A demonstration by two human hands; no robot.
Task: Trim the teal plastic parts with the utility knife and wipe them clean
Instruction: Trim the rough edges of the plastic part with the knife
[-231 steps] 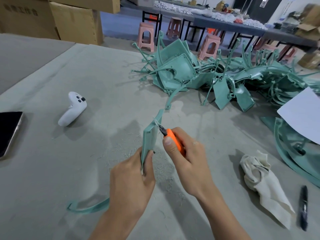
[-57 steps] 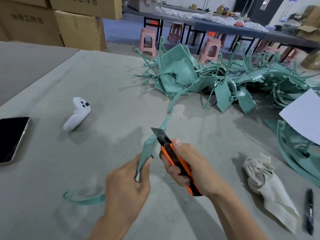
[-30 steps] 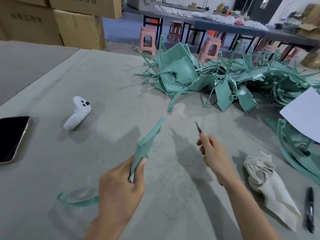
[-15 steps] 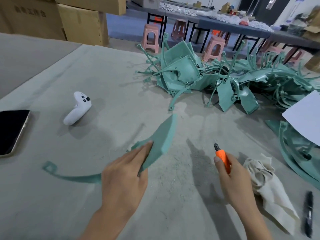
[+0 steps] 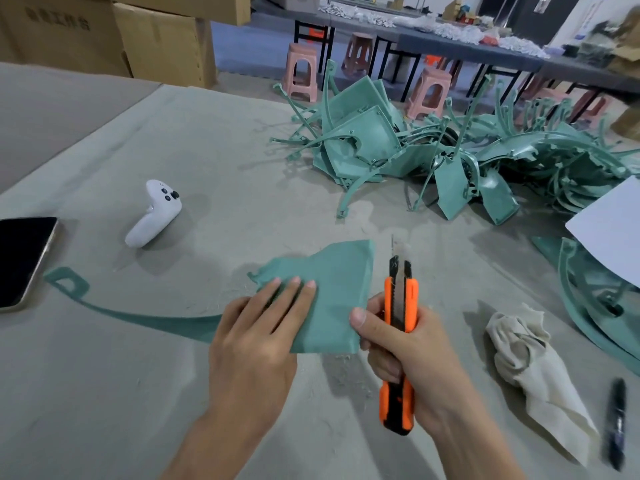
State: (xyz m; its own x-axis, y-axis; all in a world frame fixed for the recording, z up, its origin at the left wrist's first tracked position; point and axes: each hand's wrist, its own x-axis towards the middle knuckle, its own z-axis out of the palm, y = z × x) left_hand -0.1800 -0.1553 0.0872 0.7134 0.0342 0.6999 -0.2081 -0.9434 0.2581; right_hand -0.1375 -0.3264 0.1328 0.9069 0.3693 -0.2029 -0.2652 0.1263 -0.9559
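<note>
Head view: teal part (image 5: 339,282) lies flat on the counter (image 5: 121,393), long thin arm trailing off to the left. On its broad plate the left hand (image 5: 256,337) presses with straight fingers, gripping nothing. Beside the plate's right edge the right hand (image 5: 415,355) wraps the orange utility knife (image 5: 401,296), blade out, pointing away. Plastic looks light, thin and springy; the arm would likely flex and whip. Best pinned at the plate, fingers kept back from the cut line. Smooth underside may skate. A rag (image 5: 526,362) lies to the right, near for wiping.
</note>
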